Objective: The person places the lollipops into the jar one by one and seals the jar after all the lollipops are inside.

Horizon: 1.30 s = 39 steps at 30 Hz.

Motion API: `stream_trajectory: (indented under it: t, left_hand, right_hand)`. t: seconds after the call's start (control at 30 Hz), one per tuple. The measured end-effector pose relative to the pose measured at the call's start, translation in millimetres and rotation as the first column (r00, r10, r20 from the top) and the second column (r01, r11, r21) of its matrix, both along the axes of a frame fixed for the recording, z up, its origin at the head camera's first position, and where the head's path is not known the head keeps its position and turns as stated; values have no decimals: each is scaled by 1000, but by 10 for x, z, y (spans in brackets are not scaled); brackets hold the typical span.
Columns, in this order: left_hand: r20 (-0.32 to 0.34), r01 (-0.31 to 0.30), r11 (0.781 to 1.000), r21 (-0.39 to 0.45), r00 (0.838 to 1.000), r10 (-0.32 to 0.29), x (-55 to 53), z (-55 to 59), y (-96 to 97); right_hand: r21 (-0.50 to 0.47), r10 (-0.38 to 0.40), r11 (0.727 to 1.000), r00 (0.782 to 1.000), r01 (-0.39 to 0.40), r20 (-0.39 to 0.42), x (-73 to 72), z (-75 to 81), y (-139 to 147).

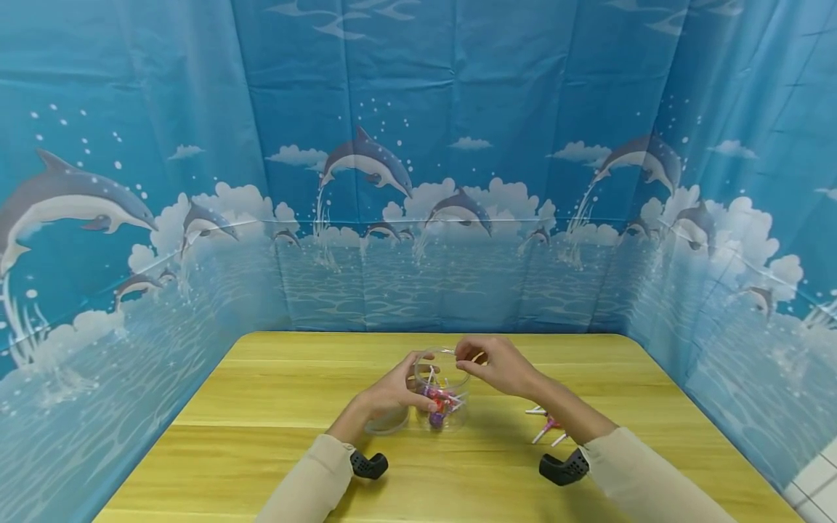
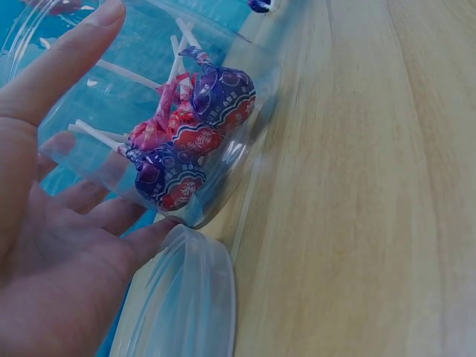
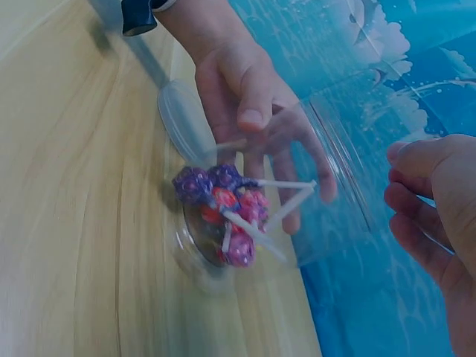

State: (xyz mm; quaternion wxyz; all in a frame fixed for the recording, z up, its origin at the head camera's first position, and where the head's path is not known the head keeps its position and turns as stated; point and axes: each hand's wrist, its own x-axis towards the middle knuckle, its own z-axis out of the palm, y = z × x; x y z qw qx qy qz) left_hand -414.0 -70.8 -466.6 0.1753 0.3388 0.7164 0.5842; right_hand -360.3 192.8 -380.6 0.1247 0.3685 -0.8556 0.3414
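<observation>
A clear plastic jar (image 3: 320, 238) stands upright on the table with its mouth uncovered. Inside lie several lollipops (image 2: 223, 97) in purple, red and pink wrappers, their white sticks pointing up towards the mouth. My left hand (image 1: 395, 388) holds the jar from its left side, thumb on the near wall and fingers round the far one. Over the right side of the rim hovers my right hand (image 1: 497, 363); its fingers are loosely bent, thumb close to the index finger, and nothing shows between them. A round translucent lid (image 2: 197, 297) lies beside the jar, below my left hand.
More lollipops (image 1: 548, 427) lie on the wooden table (image 1: 261, 421) to the right, partly hidden under my right forearm. Behind the table and along both sides hangs a blue dolphin-print curtain (image 1: 418, 276). Each wrist wears a black strap mount (image 1: 564, 468).
</observation>
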Motion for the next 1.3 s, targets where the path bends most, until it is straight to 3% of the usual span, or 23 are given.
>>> stream_trajectory:
  t: [0.33,0.77,1.3]
  left_hand:
    - [8,-10,1000,6,1000,10,-1,-7,2]
    - [11,-6,1000,13,1000,6,24,20,1]
    - [15,-4,1000,3,1000,4,26,26,-5]
  right_hand:
    - [-17,-24,1000,999,23,-32,10,-28,282]
    - [-4,-127,992,991,127,-31,149,-50,700]
    - [8,-147,989,985,148,-86,281,-180,1049]
